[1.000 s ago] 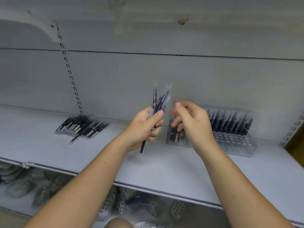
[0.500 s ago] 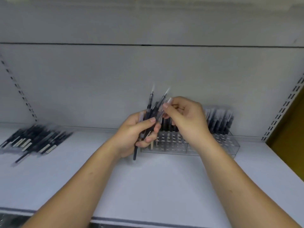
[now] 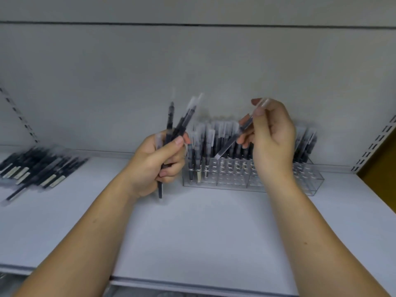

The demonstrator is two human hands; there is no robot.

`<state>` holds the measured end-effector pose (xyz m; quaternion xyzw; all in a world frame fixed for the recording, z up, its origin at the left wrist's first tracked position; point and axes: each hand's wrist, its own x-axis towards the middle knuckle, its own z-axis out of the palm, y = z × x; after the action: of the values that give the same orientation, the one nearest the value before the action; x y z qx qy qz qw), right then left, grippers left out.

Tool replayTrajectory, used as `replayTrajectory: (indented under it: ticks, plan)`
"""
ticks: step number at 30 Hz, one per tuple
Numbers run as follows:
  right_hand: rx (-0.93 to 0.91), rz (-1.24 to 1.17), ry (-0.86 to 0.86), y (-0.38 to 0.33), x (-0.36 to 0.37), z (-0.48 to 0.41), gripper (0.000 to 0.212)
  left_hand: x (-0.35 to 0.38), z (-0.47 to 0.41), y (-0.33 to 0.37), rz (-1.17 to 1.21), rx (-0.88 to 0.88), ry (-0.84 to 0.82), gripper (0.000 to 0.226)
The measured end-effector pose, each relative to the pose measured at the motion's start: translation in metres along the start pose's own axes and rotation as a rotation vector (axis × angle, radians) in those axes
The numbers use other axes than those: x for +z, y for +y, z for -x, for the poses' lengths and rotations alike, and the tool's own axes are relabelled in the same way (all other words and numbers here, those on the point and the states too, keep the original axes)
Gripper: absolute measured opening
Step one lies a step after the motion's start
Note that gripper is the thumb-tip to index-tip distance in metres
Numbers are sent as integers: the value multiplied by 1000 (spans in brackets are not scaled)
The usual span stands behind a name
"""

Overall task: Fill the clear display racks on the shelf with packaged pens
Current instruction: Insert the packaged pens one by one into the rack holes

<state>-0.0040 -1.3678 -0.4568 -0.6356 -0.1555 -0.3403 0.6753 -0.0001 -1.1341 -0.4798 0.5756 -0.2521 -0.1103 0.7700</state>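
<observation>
Head: L hand (image 3: 154, 163) grips pens (image 3: 182, 123) at rack (image 3: 235, 182) edge; R hand (image 3: 272, 142) pinches pen (image 3: 231, 142) above.

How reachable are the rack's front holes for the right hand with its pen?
Likely yes. The right hand pinches one pen close in front of the clear rack, nothing lies between them, and the left hand with its bundle is off to the side.

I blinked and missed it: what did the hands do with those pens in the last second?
The right hand pulled one packaged pen out of the bundle and moved off to the right; it now pinches that pen, tilted, in front of the clear rack. The left hand still grips the bundle. Rack and loose pile stayed put on the shelf.
</observation>
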Motion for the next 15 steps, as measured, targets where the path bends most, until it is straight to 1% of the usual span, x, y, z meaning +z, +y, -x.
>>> replayTrajectory:
  ticks: [3,5,7,11,15]
  plan:
    - [-14,44,-101,4,6,8,9,-2,0,-1,48,4,71,24]
    - [-14,76,-140,6,9,12,10,-3,1,-4,105,2,96,26]
    - [-22,105,-170,8,10,15,10,-2,1,-6,175,5,79,26]
    - [-49,170,-207,13,12,17,19,-1,0,-10,243,0,75,23]
    - [-18,219,-246,19,14,19,11,-2,-1,-8,260,-4,107,19]
